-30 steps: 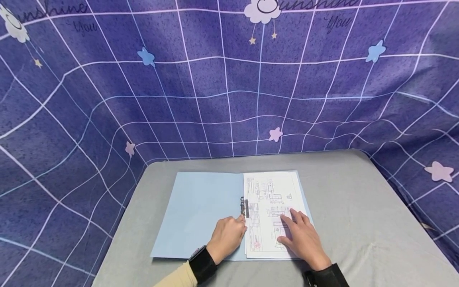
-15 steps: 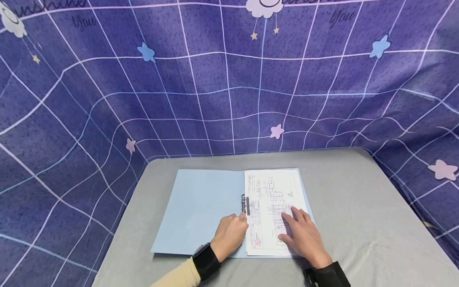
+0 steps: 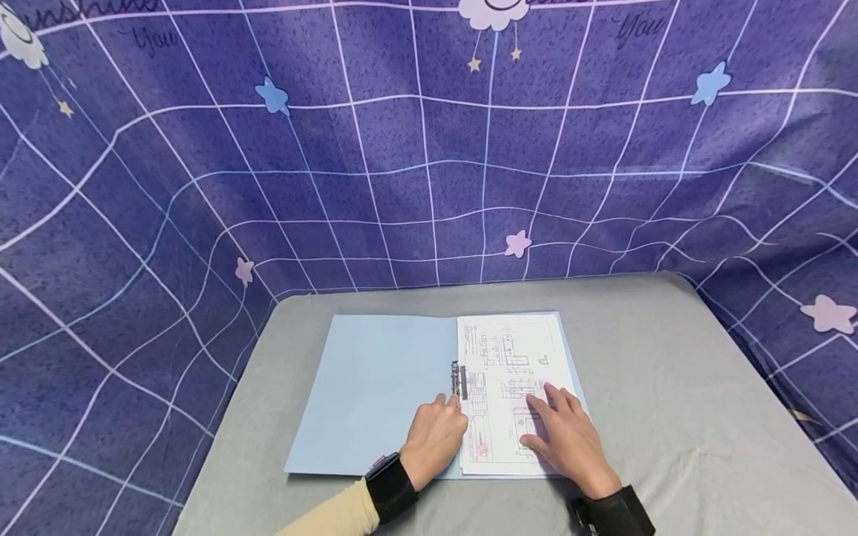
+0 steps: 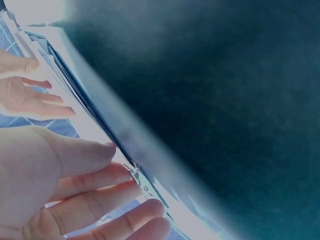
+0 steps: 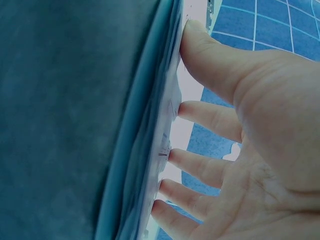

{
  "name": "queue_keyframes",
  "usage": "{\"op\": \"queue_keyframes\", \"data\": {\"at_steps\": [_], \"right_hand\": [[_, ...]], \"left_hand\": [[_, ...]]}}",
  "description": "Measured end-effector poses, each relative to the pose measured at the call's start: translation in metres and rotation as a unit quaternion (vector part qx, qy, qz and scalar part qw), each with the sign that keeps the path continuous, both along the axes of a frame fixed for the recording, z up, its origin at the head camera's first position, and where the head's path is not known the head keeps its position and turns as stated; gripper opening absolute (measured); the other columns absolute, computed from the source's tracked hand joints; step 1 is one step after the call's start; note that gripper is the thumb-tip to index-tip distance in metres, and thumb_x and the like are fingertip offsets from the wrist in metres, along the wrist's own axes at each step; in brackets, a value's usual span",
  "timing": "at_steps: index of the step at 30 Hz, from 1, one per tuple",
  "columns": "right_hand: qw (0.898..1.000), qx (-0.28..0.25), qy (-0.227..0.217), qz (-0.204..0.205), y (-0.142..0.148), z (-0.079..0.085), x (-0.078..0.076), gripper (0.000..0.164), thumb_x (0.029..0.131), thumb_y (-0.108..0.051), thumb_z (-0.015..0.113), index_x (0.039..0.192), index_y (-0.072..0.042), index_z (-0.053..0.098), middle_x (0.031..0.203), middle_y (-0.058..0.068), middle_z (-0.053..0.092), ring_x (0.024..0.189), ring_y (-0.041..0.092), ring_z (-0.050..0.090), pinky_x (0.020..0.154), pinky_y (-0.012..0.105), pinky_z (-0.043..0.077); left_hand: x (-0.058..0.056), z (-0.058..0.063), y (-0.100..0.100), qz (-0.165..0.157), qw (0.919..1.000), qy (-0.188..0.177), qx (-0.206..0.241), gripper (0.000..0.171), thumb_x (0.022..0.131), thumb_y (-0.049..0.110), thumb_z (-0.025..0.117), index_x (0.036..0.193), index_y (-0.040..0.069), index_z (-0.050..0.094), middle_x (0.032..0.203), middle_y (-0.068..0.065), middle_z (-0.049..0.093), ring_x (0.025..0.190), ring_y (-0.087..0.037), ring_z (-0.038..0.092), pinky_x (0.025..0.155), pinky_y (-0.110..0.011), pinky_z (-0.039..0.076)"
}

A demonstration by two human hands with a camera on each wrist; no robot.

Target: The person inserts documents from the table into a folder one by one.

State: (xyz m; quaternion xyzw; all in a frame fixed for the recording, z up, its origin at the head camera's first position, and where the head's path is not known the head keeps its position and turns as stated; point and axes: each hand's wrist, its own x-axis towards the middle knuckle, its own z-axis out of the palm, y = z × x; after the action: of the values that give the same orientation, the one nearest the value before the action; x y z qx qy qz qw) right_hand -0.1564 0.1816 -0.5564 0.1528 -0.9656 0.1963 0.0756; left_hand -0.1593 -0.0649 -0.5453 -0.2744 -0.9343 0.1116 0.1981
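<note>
A light blue folder (image 3: 375,394) lies spread open on the table, with a stack of white printed sheets (image 3: 494,439) on its right side. The top sheet carries line drawings and a red stamp. At the fold sits a metal clip (image 3: 459,378) with a dark strip. My left hand (image 3: 434,438) touches the clip's near end with its fingertips; in the left wrist view the fingers are loosely bent beside the clip (image 4: 134,172). Spread over the sheets, my right hand (image 3: 570,439) rests its fingertips and thumb on the paper, as the right wrist view confirms.
Grey cloth covers the table (image 3: 670,402). A purple curtain (image 3: 429,149) with grid lines, stars and clouds hangs behind it and along both sides. Black bands sit on both wrists, and a light sleeve (image 3: 335,514) covers the left forearm.
At the clip, the left hand has shifted slightly right and its fingers have loosened, with two fingertips now showing. The right hand stays on the sheets. The head view has tilted a little.
</note>
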Motion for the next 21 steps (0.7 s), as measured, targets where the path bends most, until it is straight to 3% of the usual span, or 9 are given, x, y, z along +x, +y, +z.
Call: {"op": "queue_keyframes", "data": {"at_steps": [21], "right_hand": [[1.000,-0.004,-0.005,-0.002,-0.0009,0.0002,-0.0008,0.069,0.073,-0.034,0.093,0.129,-0.003,0.070,0.145,0.030,0.051,0.133,0.058,0.045,0.101,0.069,0.041]], "left_hand": [[-0.0022,-0.0003,-0.0059,-0.008,0.9997,0.004,0.024,0.013,0.092,0.014,0.071,0.088,0.008,0.081,0.079,-0.001,0.069,0.056,-0.013,0.052,0.040,-0.029,0.042]]}}
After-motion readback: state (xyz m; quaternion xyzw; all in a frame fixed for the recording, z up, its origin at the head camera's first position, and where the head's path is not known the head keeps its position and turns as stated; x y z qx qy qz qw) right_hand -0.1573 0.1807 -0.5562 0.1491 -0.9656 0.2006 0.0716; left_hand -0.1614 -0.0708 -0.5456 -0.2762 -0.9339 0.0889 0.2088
